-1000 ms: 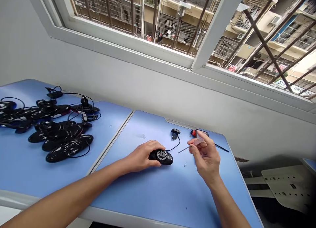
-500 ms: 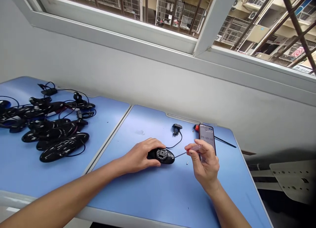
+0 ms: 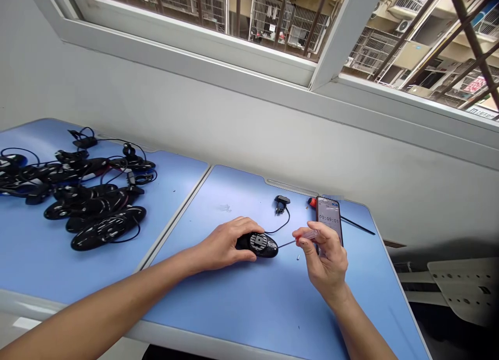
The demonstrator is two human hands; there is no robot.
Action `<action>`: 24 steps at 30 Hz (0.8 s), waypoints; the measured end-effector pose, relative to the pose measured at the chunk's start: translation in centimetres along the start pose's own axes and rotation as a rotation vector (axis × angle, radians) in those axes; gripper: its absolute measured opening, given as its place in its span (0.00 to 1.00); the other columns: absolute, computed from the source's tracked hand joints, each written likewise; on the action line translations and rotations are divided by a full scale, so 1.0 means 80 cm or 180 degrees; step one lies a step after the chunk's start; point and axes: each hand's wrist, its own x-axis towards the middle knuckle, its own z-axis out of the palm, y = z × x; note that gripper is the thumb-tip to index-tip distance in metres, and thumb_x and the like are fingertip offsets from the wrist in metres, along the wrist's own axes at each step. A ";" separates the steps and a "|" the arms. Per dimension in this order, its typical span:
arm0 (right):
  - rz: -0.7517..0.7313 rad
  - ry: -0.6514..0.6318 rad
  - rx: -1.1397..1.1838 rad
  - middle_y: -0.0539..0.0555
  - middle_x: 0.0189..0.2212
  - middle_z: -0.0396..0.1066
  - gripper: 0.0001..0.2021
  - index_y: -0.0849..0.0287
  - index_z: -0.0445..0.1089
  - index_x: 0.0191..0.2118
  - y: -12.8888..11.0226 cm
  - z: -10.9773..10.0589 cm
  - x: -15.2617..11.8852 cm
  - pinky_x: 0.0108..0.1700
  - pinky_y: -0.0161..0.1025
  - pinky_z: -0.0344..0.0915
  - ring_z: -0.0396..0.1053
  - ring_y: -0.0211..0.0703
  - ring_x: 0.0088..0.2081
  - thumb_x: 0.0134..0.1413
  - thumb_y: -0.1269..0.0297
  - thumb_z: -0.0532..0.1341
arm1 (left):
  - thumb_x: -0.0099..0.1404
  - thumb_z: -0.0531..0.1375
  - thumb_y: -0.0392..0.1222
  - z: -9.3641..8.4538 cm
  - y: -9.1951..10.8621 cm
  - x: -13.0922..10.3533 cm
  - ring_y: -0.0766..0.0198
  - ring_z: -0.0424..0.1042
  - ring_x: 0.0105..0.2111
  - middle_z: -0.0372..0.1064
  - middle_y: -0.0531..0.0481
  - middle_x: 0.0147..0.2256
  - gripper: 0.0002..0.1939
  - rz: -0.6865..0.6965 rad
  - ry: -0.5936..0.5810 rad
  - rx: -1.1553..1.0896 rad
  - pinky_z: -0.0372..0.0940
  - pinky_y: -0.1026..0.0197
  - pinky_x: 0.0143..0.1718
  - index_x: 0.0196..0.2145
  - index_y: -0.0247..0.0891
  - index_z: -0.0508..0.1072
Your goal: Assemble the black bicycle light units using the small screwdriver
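Observation:
My left hand (image 3: 236,241) is closed around the far end of a glossy black oval device (image 3: 268,250) lying on the blue table, its round ribbed patch facing up. Between the thumb and fingers of my right hand (image 3: 325,256) is a screwdriver (image 3: 307,236) with a clear and red handle. Its thin shaft points left, and the tip meets the right end of the device. A small screw (image 3: 298,257) lies just below the shaft. From the device a cable runs up to a small black clip-like part (image 3: 281,201).
Behind my right hand a phone (image 3: 329,212) shows a timer. A red-ended tool (image 3: 312,202) and a black strip (image 3: 357,225) lie by it. On the left table (image 3: 171,194) is a pile of similar black devices (image 3: 109,228) with cables. A wall and barred window stand behind.
The whole view has shifted slightly, so everything sits a little further right. Both hands keep the same grip, and the screwdriver tip stays at the device's end.

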 end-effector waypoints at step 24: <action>-0.0702 -0.0078 -0.0667 0.50 0.29 0.75 0.26 0.52 0.61 0.59 -0.008 -0.002 0.008 0.27 0.36 0.73 0.75 0.39 0.28 0.57 0.73 0.64 | 0.59 0.68 0.41 0.000 0.003 0.001 0.54 0.67 0.48 0.71 0.47 0.48 0.22 -0.0015 -0.0015 0.0049 0.63 0.55 0.48 0.50 0.44 0.70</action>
